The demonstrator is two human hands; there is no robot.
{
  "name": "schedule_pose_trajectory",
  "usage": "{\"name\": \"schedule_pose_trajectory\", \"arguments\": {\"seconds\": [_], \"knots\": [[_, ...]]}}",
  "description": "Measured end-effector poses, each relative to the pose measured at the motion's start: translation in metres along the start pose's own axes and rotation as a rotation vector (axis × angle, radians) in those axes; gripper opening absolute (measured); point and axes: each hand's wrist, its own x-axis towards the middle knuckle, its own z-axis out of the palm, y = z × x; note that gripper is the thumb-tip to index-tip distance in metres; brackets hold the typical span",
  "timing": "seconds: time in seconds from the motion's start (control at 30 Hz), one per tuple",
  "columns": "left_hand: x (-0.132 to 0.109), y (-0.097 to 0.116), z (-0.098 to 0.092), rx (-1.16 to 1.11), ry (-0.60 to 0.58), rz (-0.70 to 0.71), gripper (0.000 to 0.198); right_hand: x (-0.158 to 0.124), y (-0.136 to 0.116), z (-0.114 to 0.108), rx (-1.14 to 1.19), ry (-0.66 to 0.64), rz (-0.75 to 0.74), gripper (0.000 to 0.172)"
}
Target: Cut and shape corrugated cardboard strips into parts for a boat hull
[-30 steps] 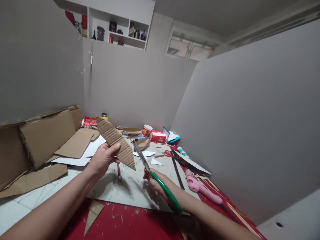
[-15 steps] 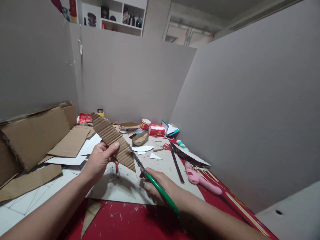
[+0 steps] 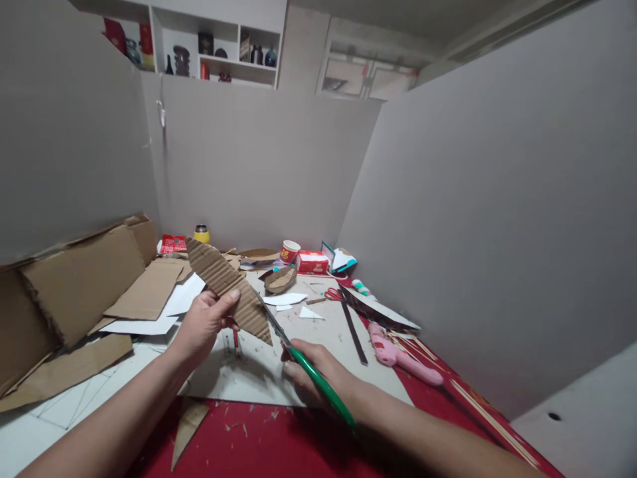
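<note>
Left grip (image 3: 204, 325) raised above the surface, thumb on the near face and fingers behind, pinching the lower half of a corrugated cardboard piece (image 3: 223, 282); piece long and pointed at both ends, held in the air, tilted from upper left to lower right, ridges facing the camera; right grip (image 3: 311, 368) lower and just to the right, pressed closed around the green handle of the scissors (image 3: 321, 388); blades reaching up and left to touch the lower right edge of the piece, close together, the exact gap too small to tell; below both grips, a pale board (image 3: 318, 332) flecked with cuttings, lying on the red surface (image 3: 259, 445); on the board, under the left grip, a red pen (image 3: 235, 342); further back, 2 white paper offcuts (image 3: 284, 299) and a small cardboard boat shape (image 3: 280, 279); right of the board, a black strip (image 3: 354, 332), a pink glue gun (image 3: 398, 358) and thin wooden sticks (image 3: 488, 418); red-handled scissors (image 3: 333, 294) near the far edge of the board; along the back wall, a paper cup (image 3: 289, 252), a red box (image 3: 312, 263) and a yellow jar (image 3: 201, 234); on the left, large cardboard sheets (image 3: 74, 285) leaning and lying flat; near the front edge, 1 triangular cardboard scrap (image 3: 188, 428) on the red surface
</note>
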Motion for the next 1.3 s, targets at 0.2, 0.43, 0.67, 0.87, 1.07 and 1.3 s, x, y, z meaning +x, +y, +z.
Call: {"name": "schedule_pose_trajectory", "arguments": {"seconds": [0.2,0.43,0.67,0.87,1.07,1.3], "knots": [[-0.001,-0.001,0.0,-0.012,0.001,-0.025,0.032,-0.002,-0.004,0.003,0.064,0.026,0.049,0.04],[0.0,0.001,0.0,-0.013,0.032,-0.041,0.035,-0.002,-0.004,0.008,0.164,0.05,0.094,0.044],[0.0,0.004,-0.003,-0.032,0.098,0.003,0.037,-0.002,-0.007,0.008,0.073,0.019,0.025,0.036],[-0.008,-0.001,0.003,-0.02,0.0,-0.014,0.029,-0.006,-0.022,-0.007,-0.052,0.006,-0.001,0.033],[-0.008,-0.004,0.003,-0.025,-0.033,-0.034,0.028,-0.011,-0.022,-0.006,-0.039,-0.03,0.085,0.035],[-0.009,-0.002,0.004,-0.024,-0.003,-0.042,0.031,-0.009,-0.007,0.006,0.159,-0.004,0.067,0.036]]}}
